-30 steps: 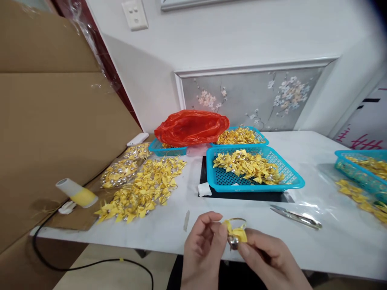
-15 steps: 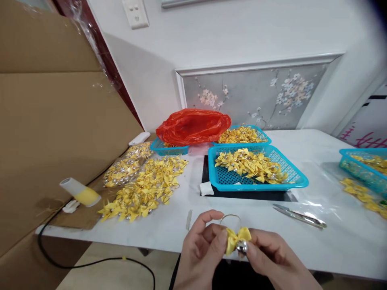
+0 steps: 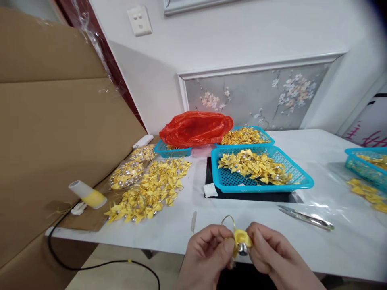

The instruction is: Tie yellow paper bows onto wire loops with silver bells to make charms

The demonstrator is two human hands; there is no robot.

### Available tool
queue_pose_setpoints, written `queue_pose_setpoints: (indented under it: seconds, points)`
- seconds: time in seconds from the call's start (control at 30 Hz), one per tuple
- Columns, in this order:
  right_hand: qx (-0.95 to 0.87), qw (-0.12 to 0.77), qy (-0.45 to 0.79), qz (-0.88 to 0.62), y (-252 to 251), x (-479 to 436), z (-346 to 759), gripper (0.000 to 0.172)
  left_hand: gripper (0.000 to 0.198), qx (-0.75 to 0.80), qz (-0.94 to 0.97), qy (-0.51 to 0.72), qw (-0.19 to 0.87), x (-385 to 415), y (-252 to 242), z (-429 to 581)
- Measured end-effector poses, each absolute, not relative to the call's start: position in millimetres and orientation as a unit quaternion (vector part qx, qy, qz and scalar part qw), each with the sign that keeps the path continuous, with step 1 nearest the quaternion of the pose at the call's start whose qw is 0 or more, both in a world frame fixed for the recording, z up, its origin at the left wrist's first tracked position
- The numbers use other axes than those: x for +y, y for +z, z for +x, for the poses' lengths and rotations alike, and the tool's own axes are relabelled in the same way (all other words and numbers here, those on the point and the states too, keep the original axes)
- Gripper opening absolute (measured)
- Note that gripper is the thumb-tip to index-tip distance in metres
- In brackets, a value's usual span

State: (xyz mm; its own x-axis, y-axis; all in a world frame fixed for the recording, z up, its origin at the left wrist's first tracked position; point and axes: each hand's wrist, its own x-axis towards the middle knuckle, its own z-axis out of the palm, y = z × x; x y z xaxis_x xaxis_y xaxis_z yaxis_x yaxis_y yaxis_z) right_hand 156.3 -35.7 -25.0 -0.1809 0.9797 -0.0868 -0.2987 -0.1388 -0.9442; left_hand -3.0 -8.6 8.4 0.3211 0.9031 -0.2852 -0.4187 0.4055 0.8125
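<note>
The yellow bow (image 3: 242,240) was held between the two hands at the near edge of the table (image 3: 302,249), in front of the person and directly on the near side of the blue basket (image 3: 298,177). The left hand (image 3: 208,253) pinched the bow's left wing with thumb and forefinger; the right hand (image 3: 272,253) pinched its right wing in the same way, so the bow's long axis ran left to right from one hand to the other. Both hands touched the bow, and neither was nearer to it. A small silver bell (image 3: 242,249) hung at the bow's middle, in the gap between the two thumbs, and a thin wire loop (image 3: 228,219) rose above the bow toward the basket. The scissors (image 3: 306,217) lay on the table to the right of the bow, apart from the hands, and the loose pile of bows (image 3: 148,191) lay well to the left of the basket.
</note>
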Motion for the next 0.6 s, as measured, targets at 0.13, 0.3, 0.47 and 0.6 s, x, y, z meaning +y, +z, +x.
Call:
queue_pose_setpoints:
  seconds: [0.13, 0.3, 0.47, 0.6]
  points:
    - [-0.453, 0.474, 0.594, -0.466, -36, -38, 145, 0.057, 0.022, 0.360, 0.259, 0.448, 0.776, -5, 1, -2]
    - [-0.517, 0.485, 0.517, -0.481, -40, -39, 130, 0.050, 0.025, 0.335, 0.230, 0.443, 0.800, -6, -5, -1]
    - [-0.581, 0.445, 0.469, -0.494, -26, -37, 140, 0.040, 0.032, 0.351, 0.216, 0.431, 0.802, -5, -14, -5]
    - [-0.605, 0.435, 0.443, -0.499, -36, -35, 142, 0.041, 0.040, 0.372, 0.232, 0.436, 0.786, -4, -17, -4]
